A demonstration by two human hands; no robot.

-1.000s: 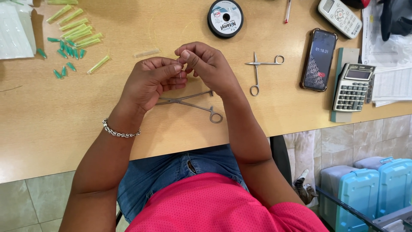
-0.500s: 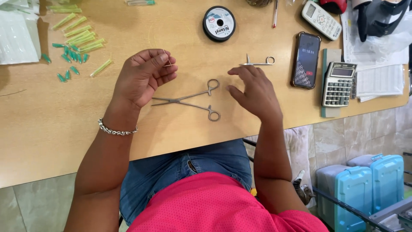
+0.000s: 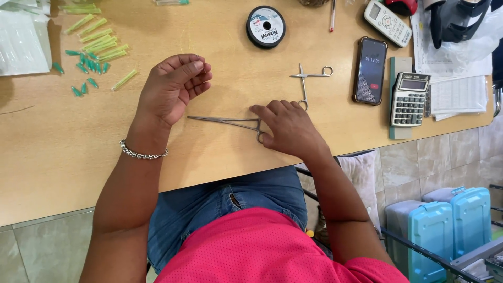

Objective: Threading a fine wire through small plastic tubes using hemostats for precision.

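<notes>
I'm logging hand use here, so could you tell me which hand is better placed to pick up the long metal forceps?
Right hand: it already lies over the forceps handle rings. The left hand is curled, off the forceps.

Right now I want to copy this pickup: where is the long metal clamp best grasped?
At the ring handles of the metal clamp, from its right end. It lies flat, thin tips pointing left, and the right hand already covers the rings, where fingers can hook in.

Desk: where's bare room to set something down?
Bare wood below the green tubes, left of the left hand; also between spool and right hand. Crowded at right: scissors, phone, calculator, papers.
</notes>
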